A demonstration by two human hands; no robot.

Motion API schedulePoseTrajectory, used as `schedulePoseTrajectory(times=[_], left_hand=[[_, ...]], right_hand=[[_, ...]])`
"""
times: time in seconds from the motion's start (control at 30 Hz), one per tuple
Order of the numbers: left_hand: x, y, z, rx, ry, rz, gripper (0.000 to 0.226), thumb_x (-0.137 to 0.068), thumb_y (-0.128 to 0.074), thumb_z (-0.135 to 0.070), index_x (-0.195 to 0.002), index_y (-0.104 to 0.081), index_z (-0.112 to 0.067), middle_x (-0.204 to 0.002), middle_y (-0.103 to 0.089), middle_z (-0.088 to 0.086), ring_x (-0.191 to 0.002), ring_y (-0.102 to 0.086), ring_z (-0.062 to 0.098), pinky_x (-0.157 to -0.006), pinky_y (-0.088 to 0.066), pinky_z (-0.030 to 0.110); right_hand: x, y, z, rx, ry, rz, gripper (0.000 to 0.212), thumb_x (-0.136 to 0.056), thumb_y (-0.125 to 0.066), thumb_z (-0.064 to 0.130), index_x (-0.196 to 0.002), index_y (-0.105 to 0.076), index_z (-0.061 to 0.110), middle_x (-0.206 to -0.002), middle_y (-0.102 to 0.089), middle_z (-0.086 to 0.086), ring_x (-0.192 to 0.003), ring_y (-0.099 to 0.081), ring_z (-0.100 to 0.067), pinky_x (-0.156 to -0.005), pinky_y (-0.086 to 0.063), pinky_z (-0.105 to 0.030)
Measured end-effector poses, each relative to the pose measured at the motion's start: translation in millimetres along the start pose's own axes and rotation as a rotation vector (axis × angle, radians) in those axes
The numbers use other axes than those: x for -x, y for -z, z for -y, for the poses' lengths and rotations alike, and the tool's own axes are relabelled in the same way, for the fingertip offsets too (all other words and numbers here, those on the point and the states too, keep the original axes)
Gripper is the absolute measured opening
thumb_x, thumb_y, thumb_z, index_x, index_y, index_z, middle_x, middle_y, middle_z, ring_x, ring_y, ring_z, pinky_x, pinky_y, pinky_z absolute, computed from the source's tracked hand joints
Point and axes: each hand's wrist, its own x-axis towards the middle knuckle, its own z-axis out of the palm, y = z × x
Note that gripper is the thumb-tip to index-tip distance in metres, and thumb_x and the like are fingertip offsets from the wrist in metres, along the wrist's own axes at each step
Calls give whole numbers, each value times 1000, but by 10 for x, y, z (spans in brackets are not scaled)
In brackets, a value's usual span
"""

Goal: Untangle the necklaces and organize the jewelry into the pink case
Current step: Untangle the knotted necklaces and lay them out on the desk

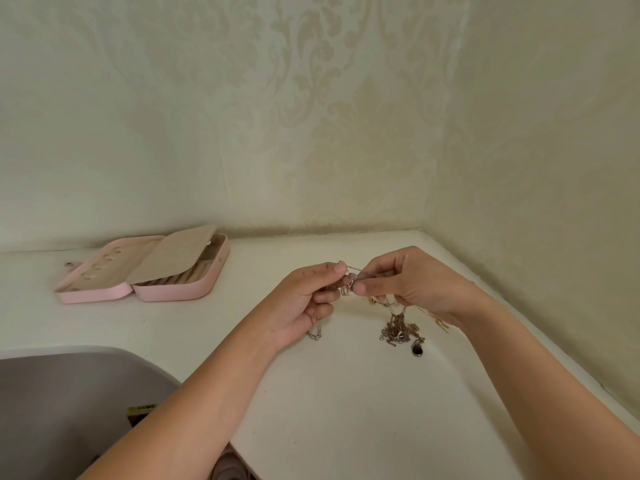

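1. The left hand (304, 299) has its fingers curled in. Its thumb and forefinger pinch a thin chain at the top of the tangled necklaces (398, 329).
2. The right hand (408, 282), at three o'clock of the left, pinches the same knot between thumb and forefinger. Its other fingers are bent, and chains drape beneath them.
3. The tangle is held above the countertop (346, 393). It is a mix of fine silver and gold links that hangs from the right hand in a dense, wiry clump.
4. A dark oval pendant (417, 349) with a metal rim sits at the clump's six o'clock.
5. A short run of larger silver links (315, 332) dangles below the left hand.
6. The pink case (166, 294) lies open at ten o'clock of the hands, well apart from them. It has a smooth pink shell with rounded corners and a beige, suede-like lining. A beige flap (176, 252) is raised over ridged roll slots.
7. The countertop is white and matte.
8. A grey sink (69, 393) curves in at eight o'clock.
9. The wallpaper (346, 98) is cream with a faint embossed damask pattern.
10. A small yellow-and-black item (142, 408) shows at the sink's edge. Its markings are too blurred to read.
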Motion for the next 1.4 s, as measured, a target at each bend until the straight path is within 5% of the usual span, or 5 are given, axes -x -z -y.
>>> schedulePoseTrajectory(times=[0.2, 0.43, 0.73, 1.2, 1.4], left_hand=[[-35, 22, 8, 26, -9, -16, 13, -79, -67, -23, -74, -58, -14, -70, -33, -3, -46, -26, 2, -36, -21, 11], [-7, -2, -16, 36, -32, 1, 19, -77, -62, -22, -59, -65, -19, -59, -46, -10, -45, -26, 2, -39, -17, 11], [-7, -2, -17, -2, -38, -6, 11, -77, -61, -23, -79, -61, -12, -58, -45, -11, -46, -26, 2, -39, -18, 11], [-7, -15, -20, -8, -70, -60, 11, -75, -64, -21, -70, -74, -18, -64, -49, -7, -46, -31, 3, -39, -21, 11], [-10, -8, -17, -17, -81, -36, 15, -74, -63, -21, -72, -77, -17, -64, -50, -5, -47, -31, 3, -39, -22, 11]], right_hand=[[1, 16, 16, -95, 11, -12, 22, -65, -77, 34, -80, -77, 18, -64, -62, 4, -57, -26, -13, -47, -23, -17], [18, -14, 35, -59, -4, -37, 7, -70, -81, 22, -75, -76, 24, -66, -59, 11, -67, -30, -23, -50, -24, -18], [31, -91, 92, -66, 46, -100, 9, -77, -77, 15, -84, -71, 13, -61, -62, 17, -44, -50, 6, -51, -33, -11], [8, -91, 66, -189, -60, -6, 6, -80, -72, 14, -80, -66, 12, -49, -45, 15, -46, -25, -5, -45, -20, -16], [-19, -84, 87, -299, -144, 22, 10, -88, -59, 5, -79, -63, 6, -57, -61, 9, -39, -21, -4, -36, -19, -14]])
